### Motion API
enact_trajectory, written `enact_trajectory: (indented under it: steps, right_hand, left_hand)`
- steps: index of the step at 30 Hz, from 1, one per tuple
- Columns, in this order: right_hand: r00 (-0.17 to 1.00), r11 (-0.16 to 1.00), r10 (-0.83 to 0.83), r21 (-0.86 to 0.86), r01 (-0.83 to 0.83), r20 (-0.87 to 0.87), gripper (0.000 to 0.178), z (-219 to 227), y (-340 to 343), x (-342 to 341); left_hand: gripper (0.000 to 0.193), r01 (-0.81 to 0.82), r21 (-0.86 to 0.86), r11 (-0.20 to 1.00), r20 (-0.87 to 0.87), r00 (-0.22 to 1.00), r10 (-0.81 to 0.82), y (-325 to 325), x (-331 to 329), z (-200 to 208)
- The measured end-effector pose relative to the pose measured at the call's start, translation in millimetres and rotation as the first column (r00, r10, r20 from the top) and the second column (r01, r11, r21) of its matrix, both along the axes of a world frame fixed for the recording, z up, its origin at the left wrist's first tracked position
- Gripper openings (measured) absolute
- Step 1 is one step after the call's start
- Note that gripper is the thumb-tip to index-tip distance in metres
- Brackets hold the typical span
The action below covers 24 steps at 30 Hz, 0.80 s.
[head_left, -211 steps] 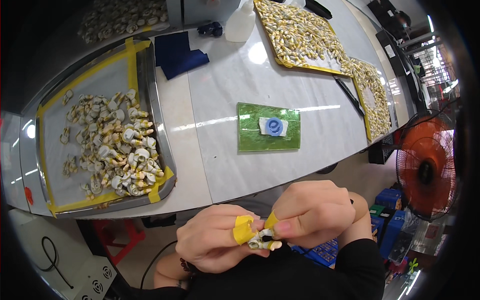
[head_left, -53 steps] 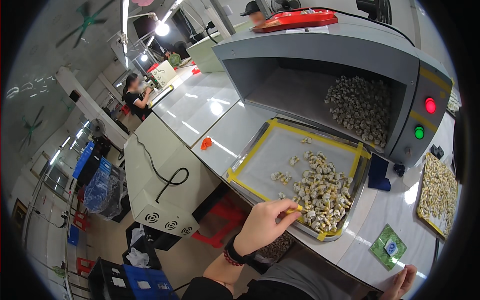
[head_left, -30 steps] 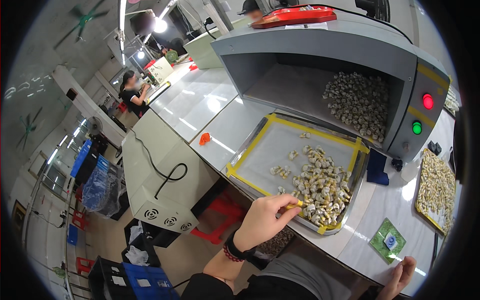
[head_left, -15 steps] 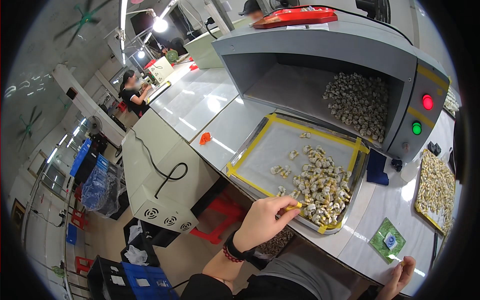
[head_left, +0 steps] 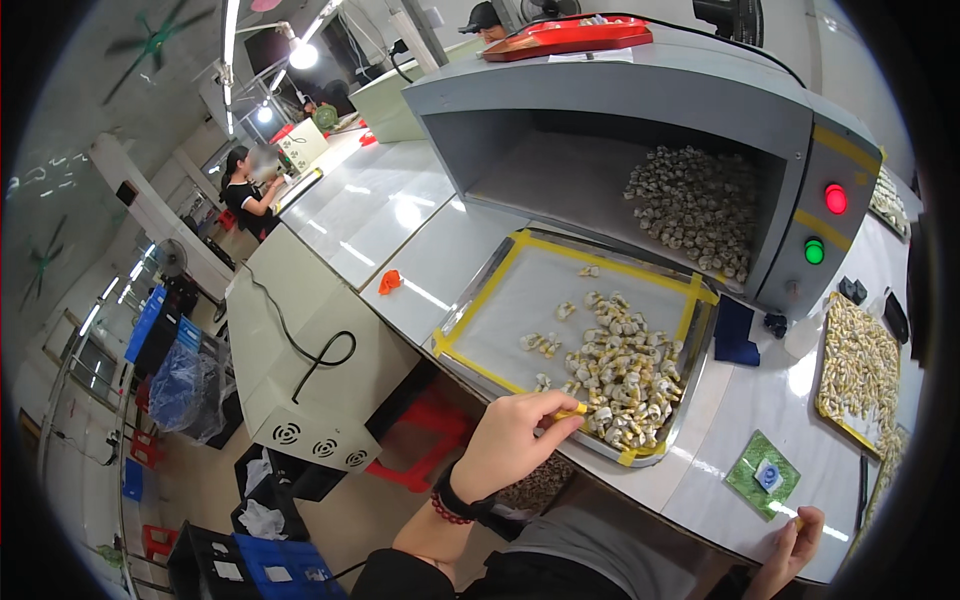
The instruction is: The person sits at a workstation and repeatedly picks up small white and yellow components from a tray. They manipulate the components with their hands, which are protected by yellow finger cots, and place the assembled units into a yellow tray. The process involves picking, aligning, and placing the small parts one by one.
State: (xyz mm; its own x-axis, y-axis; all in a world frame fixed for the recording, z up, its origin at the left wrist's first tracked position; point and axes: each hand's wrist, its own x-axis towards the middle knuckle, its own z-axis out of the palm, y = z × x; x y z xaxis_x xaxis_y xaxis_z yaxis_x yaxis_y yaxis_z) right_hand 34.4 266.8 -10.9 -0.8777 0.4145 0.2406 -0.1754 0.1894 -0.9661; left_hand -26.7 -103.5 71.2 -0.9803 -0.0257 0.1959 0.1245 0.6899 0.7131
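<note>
My left hand [head_left: 515,442], with a dark band and a red bead bracelet at the wrist, is over the near edge of a metal tray [head_left: 478,293]. Its thumb and forefinger are pinched together, with a small yellow piece [head_left: 574,409] at the tips; whether it is held or worn I cannot tell. Beside them lies a heap of small white-and-yellow pieces [head_left: 625,365] on the tray's white lining. At the lower right, my right hand [head_left: 785,560] has its fingers pinched, and a tiny yellowish spot shows at the tips. A green square pad [head_left: 745,478] with a blue-and-white item [head_left: 768,476] lies near it.
A grey open-fronted box [head_left: 540,95] with red and green lights stands behind the tray, holding a pile of pale pieces [head_left: 695,210]. A second filled tray [head_left: 858,365], a dark blue cloth [head_left: 736,333] and an orange scrap [head_left: 389,282] lie about. Another person [head_left: 245,200] sits far left.
The whole view has shifted, so the scene sits slightly further left. Both hands keep nearly the same pose and place beside the tray and the green pad.
</note>
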Motion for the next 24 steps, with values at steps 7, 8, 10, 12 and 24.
enact_trajectory:
  steps: [7, 8, 10, 12, 24]
  right_hand:
    - [0.999, 1.000, 0.019, -0.012, -0.019, -0.042, 0.015, 4, -4, -2]
    - [0.999, 1.000, 0.019, -0.020, -0.020, -0.040, 0.015, 3, -4, -2]
    - [0.999, 1.000, -0.010, -0.008, 0.010, -0.047, 0.017, 5, -6, -2]
    - [0.999, 1.000, -0.017, 0.000, 0.017, -0.048, 0.019, 8, -9, -3]
    - [0.996, 0.999, 0.004, 0.036, -0.001, -0.084, 0.023, 7, -6, -3]
  left_hand:
    - [0.017, 0.011, -0.006, 1.000, -0.017, 1.000, -0.011, 1, -2, -3]
    - [0.017, 0.011, -0.010, 1.000, -0.016, 1.000, -0.012, 1, -2, -3]
    - [0.017, 0.021, -0.008, 1.000, -0.015, 1.000, -0.021, 1, -3, -5]
    - [0.017, 0.021, -0.012, 1.000, -0.005, 1.000, -0.021, 0, -2, -6]
    - [0.017, 0.002, -0.008, 1.000, 0.012, 1.000, -0.002, 0, 0, -6]
